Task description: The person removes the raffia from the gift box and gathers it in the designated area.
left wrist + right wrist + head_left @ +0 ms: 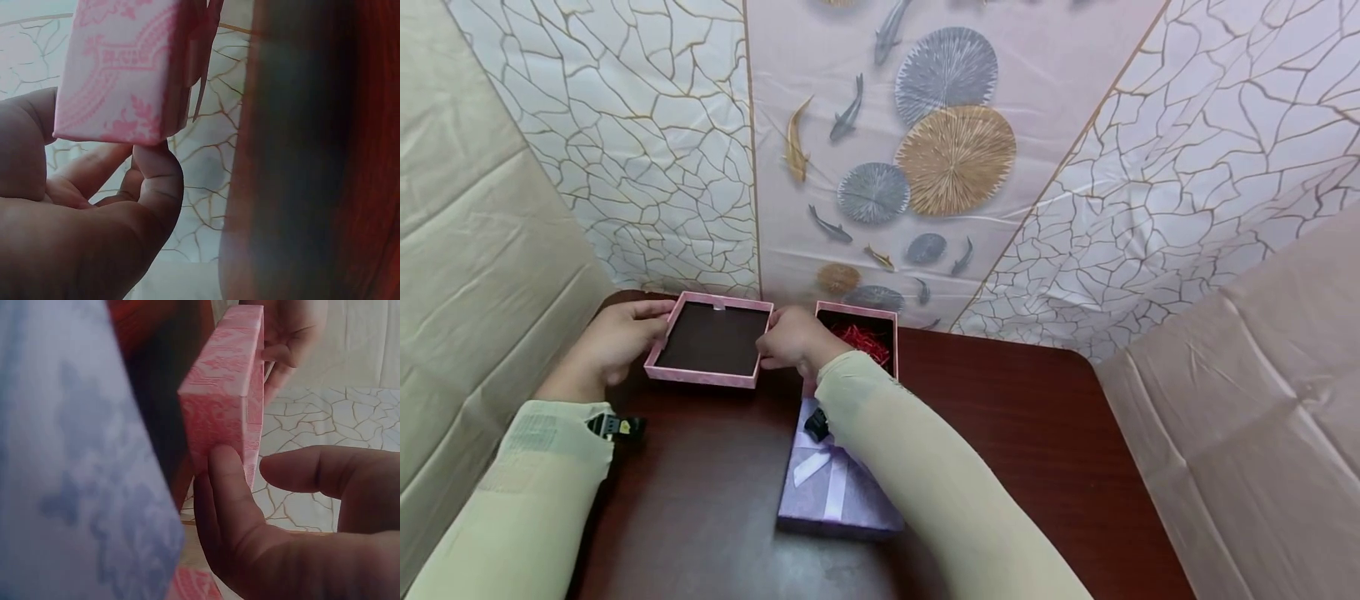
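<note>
A pink patterned box lid [707, 337] with a dark inside is held above the back left of the table by both hands. My left hand [622, 342] grips its left side, with fingers curled at its lower edge in the left wrist view. At its right side, my right hand [793, 340] holds the near corner; in the right wrist view one fingertip [225, 459] presses the outer wall. Just right of that hand stands an open pink box [895, 333] with red shredded filler [865, 340] in it, partly hidden by the right arm.
In front of the open box lies a purple gift box [808, 500] with a pale ribbon, partly covered by the right forearm. The dark brown table [1022, 417] meets a patterned cloth [1037, 275] at the back. Beige panels [1247, 367] stand on both sides.
</note>
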`<state>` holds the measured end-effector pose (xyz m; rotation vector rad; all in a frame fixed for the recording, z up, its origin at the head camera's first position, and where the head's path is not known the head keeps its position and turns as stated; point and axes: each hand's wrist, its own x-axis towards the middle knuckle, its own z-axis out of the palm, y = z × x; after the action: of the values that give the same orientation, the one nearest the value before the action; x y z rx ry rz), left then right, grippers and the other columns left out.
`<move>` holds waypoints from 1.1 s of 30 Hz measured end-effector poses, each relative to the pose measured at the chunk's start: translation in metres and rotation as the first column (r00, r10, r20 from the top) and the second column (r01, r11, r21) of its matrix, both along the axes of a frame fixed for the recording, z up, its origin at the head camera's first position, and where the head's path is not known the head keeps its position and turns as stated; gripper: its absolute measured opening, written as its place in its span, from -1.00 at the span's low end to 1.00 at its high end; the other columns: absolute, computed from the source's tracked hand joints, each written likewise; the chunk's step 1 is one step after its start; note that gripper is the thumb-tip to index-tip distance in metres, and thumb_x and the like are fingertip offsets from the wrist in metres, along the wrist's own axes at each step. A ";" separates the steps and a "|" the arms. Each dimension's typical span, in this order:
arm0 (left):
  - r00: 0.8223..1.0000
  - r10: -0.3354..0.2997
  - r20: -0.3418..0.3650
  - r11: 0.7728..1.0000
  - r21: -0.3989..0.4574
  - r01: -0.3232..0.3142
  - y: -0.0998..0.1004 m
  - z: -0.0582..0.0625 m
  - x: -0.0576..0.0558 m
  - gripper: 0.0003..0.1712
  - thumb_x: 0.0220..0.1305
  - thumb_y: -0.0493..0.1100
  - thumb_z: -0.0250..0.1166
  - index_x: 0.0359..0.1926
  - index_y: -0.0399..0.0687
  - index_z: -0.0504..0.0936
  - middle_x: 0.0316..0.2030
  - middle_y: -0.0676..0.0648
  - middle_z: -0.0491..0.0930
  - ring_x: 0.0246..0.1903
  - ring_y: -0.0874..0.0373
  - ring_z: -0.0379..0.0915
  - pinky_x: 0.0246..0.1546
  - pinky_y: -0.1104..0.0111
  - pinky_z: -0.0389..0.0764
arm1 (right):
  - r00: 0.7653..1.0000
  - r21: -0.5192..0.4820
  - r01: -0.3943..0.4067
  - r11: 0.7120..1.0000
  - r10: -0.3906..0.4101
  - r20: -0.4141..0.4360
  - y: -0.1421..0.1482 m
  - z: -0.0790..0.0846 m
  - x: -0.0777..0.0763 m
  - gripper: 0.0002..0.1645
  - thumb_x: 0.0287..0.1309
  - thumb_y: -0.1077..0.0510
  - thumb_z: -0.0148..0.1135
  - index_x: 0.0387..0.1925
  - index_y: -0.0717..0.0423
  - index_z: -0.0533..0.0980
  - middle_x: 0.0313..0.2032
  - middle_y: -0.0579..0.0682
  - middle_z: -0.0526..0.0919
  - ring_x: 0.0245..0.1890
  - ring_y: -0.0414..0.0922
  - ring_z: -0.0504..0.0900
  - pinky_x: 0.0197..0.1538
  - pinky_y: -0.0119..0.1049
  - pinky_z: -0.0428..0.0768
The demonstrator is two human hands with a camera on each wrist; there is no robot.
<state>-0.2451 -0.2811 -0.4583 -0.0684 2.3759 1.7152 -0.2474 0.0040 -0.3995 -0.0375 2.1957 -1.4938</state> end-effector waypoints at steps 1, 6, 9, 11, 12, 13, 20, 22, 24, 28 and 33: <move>1.000 -0.003 0.007 1.000 0.002 0.003 -0.001 -0.002 0.000 -0.33 0.81 -0.08 0.00 0.72 -0.33 0.28 0.38 -0.29 0.59 -0.11 0.42 0.69 -0.07 0.43 0.80 | 1.000 -0.001 -0.005 1.000 0.005 0.008 -0.001 -0.001 0.000 -0.65 0.39 0.48 0.25 0.16 0.53 0.53 -0.19 0.07 0.51 -0.19 0.06 0.76 0.18 0.09 0.85; 0.999 0.009 0.053 1.000 -0.007 -0.008 -0.004 -0.011 0.002 -0.32 0.83 -0.04 -0.02 0.75 -0.25 0.24 0.54 -0.45 0.43 -0.09 0.44 0.67 -0.05 0.44 0.80 | 0.998 -0.007 -0.038 0.999 0.038 0.041 -0.004 -0.002 0.000 -0.91 0.35 0.50 0.24 -0.26 0.34 0.51 -0.26 0.05 0.48 -0.28 0.02 0.66 0.25 0.17 0.80; 0.998 0.016 0.064 1.000 -0.015 -0.015 -0.005 -0.015 0.003 -0.33 0.83 -0.07 -0.02 0.75 -0.24 0.25 0.55 -0.46 0.43 -0.08 0.40 0.66 -0.06 0.43 0.81 | 0.995 0.005 -0.069 0.998 0.068 0.066 -0.004 -0.001 -0.001 -0.79 0.36 0.49 0.25 -0.37 0.22 0.48 -0.25 0.04 0.49 -0.30 0.00 0.65 0.29 0.19 0.78; 0.998 0.019 0.068 1.000 -0.015 -0.018 -0.004 -0.018 0.002 -0.34 0.82 -0.08 -0.01 0.75 -0.23 0.26 0.54 -0.46 0.44 -0.06 0.36 0.66 -0.06 0.43 0.81 | 0.992 0.015 -0.091 0.996 0.090 0.083 -0.002 0.000 -0.003 -0.77 0.36 0.48 0.25 -0.38 0.19 0.47 -0.25 0.04 0.48 -0.32 -0.02 0.64 0.32 0.19 0.77; 0.998 0.021 0.067 1.000 -0.020 -0.020 -0.004 -0.019 0.002 -0.34 0.82 -0.08 0.00 0.75 -0.22 0.27 0.54 -0.46 0.45 -0.05 0.34 0.66 -0.07 0.43 0.80 | 0.991 0.015 -0.099 0.995 0.098 0.094 -0.001 0.000 -0.004 -0.76 0.36 0.48 0.26 -0.39 0.19 0.47 -0.24 0.04 0.48 -0.33 -0.02 0.64 0.34 0.20 0.76; 0.998 0.021 0.066 0.999 -0.028 -0.020 -0.003 -0.020 0.001 -0.35 0.82 -0.07 0.01 0.74 -0.21 0.28 0.53 -0.44 0.47 -0.05 0.31 0.66 -0.07 0.43 0.80 | 0.989 0.016 -0.110 0.994 0.108 0.104 0.001 0.000 -0.005 -0.77 0.36 0.47 0.26 -0.38 0.19 0.47 -0.24 0.03 0.48 -0.33 -0.02 0.63 0.36 0.21 0.75; 0.999 0.011 0.044 0.999 -0.051 -0.008 -0.003 -0.025 -0.003 -0.35 0.81 -0.09 0.02 0.73 -0.25 0.30 0.50 -0.48 0.49 -0.05 0.32 0.66 -0.08 0.44 0.79 | 0.974 -0.037 -0.105 0.994 0.110 0.198 0.003 0.002 -0.008 -0.81 0.38 0.47 0.28 -0.32 0.22 0.50 -0.16 0.03 0.47 -0.20 0.10 0.66 0.46 0.26 0.65; 0.999 0.009 0.049 0.999 -0.034 -0.007 -0.001 -0.026 -0.004 -0.35 0.82 -0.09 0.02 0.73 -0.26 0.29 0.52 -0.49 0.47 -0.04 0.34 0.67 -0.06 0.44 0.80 | 0.971 -0.044 -0.086 0.995 0.094 0.219 0.003 0.005 -0.010 -0.88 0.39 0.46 0.29 -0.23 0.26 0.53 -0.12 0.05 0.49 -0.16 0.12 0.68 0.47 0.24 0.65; 0.998 0.012 0.055 1.000 -0.021 -0.011 0.000 -0.025 -0.006 -0.35 0.82 -0.10 0.02 0.73 -0.26 0.29 0.52 -0.49 0.47 -0.04 0.34 0.68 -0.04 0.43 0.81 | 0.971 -0.044 -0.072 0.996 0.080 0.226 0.002 0.008 -0.011 -0.89 0.40 0.45 0.30 -0.11 0.32 0.54 -0.07 0.07 0.49 -0.15 0.11 0.69 0.46 0.21 0.67; 0.998 0.034 0.059 0.999 -0.037 -0.032 0.001 -0.021 -0.005 -0.36 0.81 -0.12 0.02 0.72 -0.26 0.31 0.52 -0.46 0.48 -0.04 0.31 0.66 -0.06 0.46 0.79 | 0.972 -0.040 -0.070 0.997 0.077 0.221 -0.002 0.012 -0.012 -0.67 0.43 0.42 0.29 0.16 0.38 0.52 0.01 0.09 0.49 -0.05 0.10 0.70 0.44 0.14 0.70; 0.997 0.051 0.065 0.997 -0.062 -0.047 -0.003 -0.022 -0.003 -0.36 0.81 -0.10 0.03 0.72 -0.25 0.32 0.51 -0.45 0.49 -0.03 0.28 0.65 -0.08 0.47 0.78 | 0.970 -0.028 -0.069 0.997 0.074 0.230 -0.012 0.011 -0.011 -0.41 0.45 0.39 0.29 0.44 0.37 0.44 0.13 0.07 0.49 0.20 0.11 0.66 0.42 0.11 0.72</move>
<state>-0.2482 -0.2842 -0.4798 -0.1921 2.3963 1.6348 -0.2587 -0.0078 -0.3886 0.0480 1.9743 -1.4050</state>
